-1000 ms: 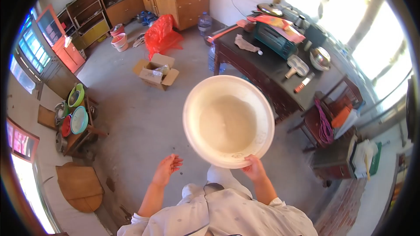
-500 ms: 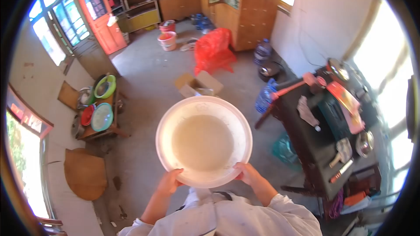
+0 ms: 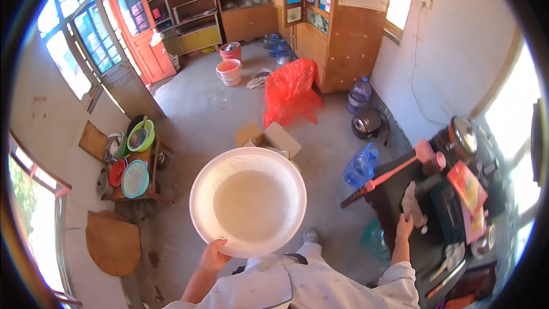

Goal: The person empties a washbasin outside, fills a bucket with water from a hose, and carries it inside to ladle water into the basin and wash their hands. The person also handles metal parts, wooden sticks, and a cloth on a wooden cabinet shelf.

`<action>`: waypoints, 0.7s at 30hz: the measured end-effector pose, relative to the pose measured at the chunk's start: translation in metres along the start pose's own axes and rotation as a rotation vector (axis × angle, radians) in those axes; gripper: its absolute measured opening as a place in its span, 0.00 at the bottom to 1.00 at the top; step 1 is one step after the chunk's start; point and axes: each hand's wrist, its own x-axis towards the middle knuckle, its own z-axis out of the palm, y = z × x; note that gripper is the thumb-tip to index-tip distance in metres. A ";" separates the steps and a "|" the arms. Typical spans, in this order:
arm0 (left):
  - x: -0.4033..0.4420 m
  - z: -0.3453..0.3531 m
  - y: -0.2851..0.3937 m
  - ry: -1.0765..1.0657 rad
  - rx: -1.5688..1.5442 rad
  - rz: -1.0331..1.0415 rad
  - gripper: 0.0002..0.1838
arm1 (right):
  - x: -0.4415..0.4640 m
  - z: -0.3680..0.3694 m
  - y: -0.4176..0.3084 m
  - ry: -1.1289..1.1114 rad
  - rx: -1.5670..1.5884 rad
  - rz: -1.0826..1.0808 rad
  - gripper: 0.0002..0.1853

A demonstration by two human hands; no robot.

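My left hand [image 3: 214,256] is closed on the near left rim of a wide white basin [image 3: 197,217], its thumb over the edge. The basin is held level in front of my body and contains cloudy, pale liquid [image 3: 251,203]. My right hand [image 3: 404,229] is off the basin, over the left part of a dark table [image 3: 394,197]. Its fingers point forward, apart from the basin and beside a pale pinkish bag with a white cap [image 3: 412,203]. Whether the fingertips touch that bag I cannot tell.
A cardboard box [image 3: 280,140] lies on the floor just beyond the basin, with a red plastic bag [image 3: 291,91] behind it. Left, a small wooden table [image 3: 147,194] carries bowls. Right, a blue water jug [image 3: 360,166] and a kettle [image 3: 367,123] stand on the floor.
My right hand has let go of the basin rim and moved right to the table. The basin has shifted slightly left, now in my left hand alone. The view has tilted up.
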 end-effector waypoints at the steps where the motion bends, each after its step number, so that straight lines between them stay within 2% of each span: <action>1: 0.010 0.008 -0.003 0.032 -0.022 0.010 0.22 | 0.010 -0.010 -0.028 0.053 -0.194 0.094 0.29; 2: 0.017 0.016 -0.006 0.046 -0.057 0.022 0.21 | 0.013 -0.025 -0.063 0.108 -0.395 0.187 0.29; 4: 0.032 0.042 -0.005 0.079 -0.127 0.049 0.20 | 0.078 -0.012 -0.009 0.066 -0.736 0.171 0.30; 6: 0.038 0.081 0.006 0.136 -0.169 0.087 0.18 | 0.102 -0.003 -0.009 0.001 -0.682 0.348 0.29; 8: 0.054 0.091 0.009 0.142 -0.183 0.103 0.18 | 0.124 0.011 0.009 0.051 -0.707 0.363 0.29; 9: 0.063 0.098 0.013 0.160 -0.201 0.104 0.17 | 0.104 0.009 -0.026 0.158 -0.558 0.386 0.28; 12: 0.091 0.110 0.029 0.195 -0.194 0.117 0.17 | 0.119 0.012 0.000 0.098 -0.685 0.242 0.27; 14: 0.111 0.110 0.045 0.208 -0.184 0.115 0.18 | 0.140 0.010 0.007 0.050 -0.611 0.425 0.27; 15: 0.119 0.113 0.055 0.243 -0.197 0.107 0.18 | 0.095 0.008 -0.107 0.194 -0.659 0.560 0.26; 18: 0.150 0.112 0.092 0.314 -0.230 0.091 0.19 | 0.114 0.040 -0.099 0.432 -0.480 0.089 0.24; 19: 0.165 0.104 0.104 0.325 -0.245 0.091 0.20 | 0.120 0.058 -0.114 0.326 -0.397 -0.080 0.21; 20: 0.178 0.093 0.115 0.333 -0.257 0.091 0.20 | 0.128 0.092 -0.117 0.236 -0.050 -0.174 0.19; 21: 0.192 0.082 0.127 0.317 -0.270 0.073 0.20 | 0.126 0.128 -0.131 0.192 -0.034 -0.237 0.18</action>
